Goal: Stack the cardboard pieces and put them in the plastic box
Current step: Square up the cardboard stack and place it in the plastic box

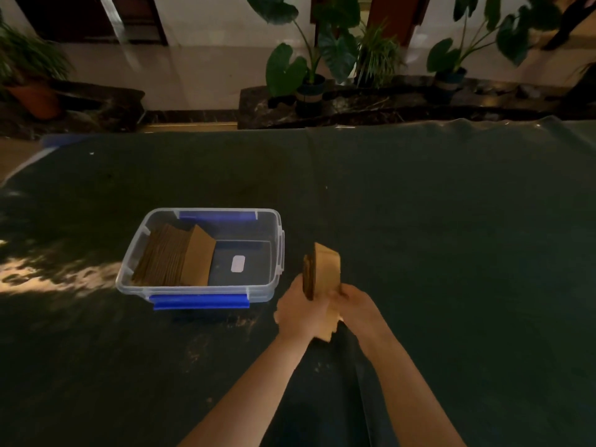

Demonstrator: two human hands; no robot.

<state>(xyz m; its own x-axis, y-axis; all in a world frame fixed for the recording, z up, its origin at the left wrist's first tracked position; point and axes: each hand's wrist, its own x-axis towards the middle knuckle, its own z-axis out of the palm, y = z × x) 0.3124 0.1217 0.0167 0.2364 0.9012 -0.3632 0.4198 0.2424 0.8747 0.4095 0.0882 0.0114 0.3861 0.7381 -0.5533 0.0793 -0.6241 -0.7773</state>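
A stack of brown cardboard pieces (324,269) stands on edge above the dark table, right of the clear plastic box (274,253). My left hand (301,309) grips the stack's left side and my right hand (356,306) grips its right side, both low on the stack. Inside the box, a row of several cardboard pieces (175,256) leans against the left wall. The right half of the box floor is bare, with a white label (238,263) on it.
The box has blue latches on its near (200,301) and far (216,216) sides. The table is covered in dark green cloth (451,221). Potted plants (309,66) and a stone ledge stand beyond the table's far edge.
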